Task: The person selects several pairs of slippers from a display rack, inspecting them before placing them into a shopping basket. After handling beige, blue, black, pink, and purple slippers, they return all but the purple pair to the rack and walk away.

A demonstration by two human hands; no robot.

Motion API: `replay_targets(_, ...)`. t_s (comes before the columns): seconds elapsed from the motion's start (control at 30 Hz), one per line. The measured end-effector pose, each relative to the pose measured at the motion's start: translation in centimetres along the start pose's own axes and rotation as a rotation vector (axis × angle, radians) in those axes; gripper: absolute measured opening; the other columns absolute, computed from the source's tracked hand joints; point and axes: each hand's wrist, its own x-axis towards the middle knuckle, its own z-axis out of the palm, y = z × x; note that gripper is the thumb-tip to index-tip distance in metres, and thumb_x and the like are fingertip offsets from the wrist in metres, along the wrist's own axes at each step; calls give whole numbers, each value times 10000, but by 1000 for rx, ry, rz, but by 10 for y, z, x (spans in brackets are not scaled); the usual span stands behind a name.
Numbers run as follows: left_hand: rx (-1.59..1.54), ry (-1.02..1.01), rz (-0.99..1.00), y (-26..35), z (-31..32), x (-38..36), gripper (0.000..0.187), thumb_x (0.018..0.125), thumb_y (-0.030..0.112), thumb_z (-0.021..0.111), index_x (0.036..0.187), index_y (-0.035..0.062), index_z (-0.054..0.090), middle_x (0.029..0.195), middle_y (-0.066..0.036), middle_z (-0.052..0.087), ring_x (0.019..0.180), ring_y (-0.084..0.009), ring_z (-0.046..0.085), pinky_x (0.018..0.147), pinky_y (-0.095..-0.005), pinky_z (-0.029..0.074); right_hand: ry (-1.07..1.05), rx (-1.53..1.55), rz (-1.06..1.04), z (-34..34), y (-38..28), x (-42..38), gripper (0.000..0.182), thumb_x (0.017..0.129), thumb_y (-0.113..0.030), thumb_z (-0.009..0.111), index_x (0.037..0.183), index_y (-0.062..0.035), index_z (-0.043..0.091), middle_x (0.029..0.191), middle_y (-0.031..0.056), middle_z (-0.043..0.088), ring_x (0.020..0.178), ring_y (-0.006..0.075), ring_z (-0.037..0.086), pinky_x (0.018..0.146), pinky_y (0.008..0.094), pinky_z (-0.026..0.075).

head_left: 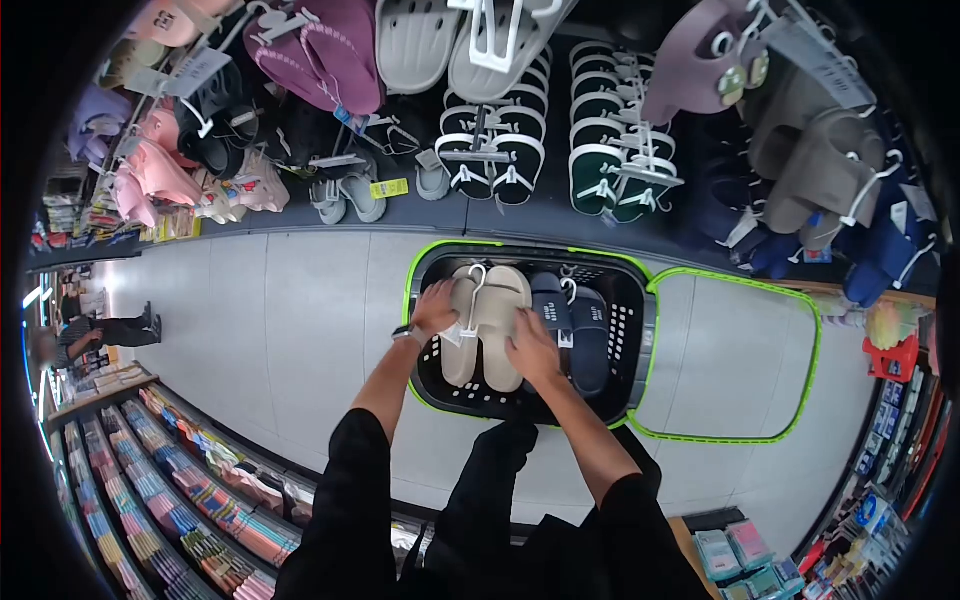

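Observation:
A black basket with a green rim (645,345) stands on the floor. Inside it, a beige pair of slides (502,300) on a white hanger lies at the left. Beside that pair, to the right, is a dark navy pair of slides (590,345) with its own white hanger. My left hand (434,309) is closed on the left edge of the beige pair, near the basket's left side. My right hand (532,345) grips the right edge of the beige pair, its fingertips partly hidden.
Racks of hanging sandals and slides (500,150) run along the top. The basket's green handle (815,350) lies out to the right. Shelves of packaged goods (200,480) fill the lower left, with more (745,550) at lower right. A person (110,330) is at the far left.

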Motion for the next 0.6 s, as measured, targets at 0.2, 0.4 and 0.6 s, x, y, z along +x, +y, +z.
replay_targets(0.2,5,-448,-164,-1,46,58,388,753,426,586,989,128,663,1101,-130,614,1052,-318,550,898,-416,439,-208,-34,145,34,-9,56,685,763,-245,616,1351,-59,318,1375,148,374,1121,323,520,909,409,459)
replay_targets(0.4,-21,-230,-238,-2,98,60,199,787,336,576,816,167,677,887,-116,660,942,-322,594,793,-459,467,-381,-79,109,27,3,42,802,696,-279,679,1377,-108,291,1412,141,289,1148,327,500,922,419,451)
replay_targets(0.6,-268,199,76,33,39,19,135,822,164,573,830,30,561,783,-165,581,751,-378,565,664,-476,423,-221,-86,36,-6,-23,12,845,659,-187,696,1374,-43,269,1324,201,338,1094,362,515,870,423,482)
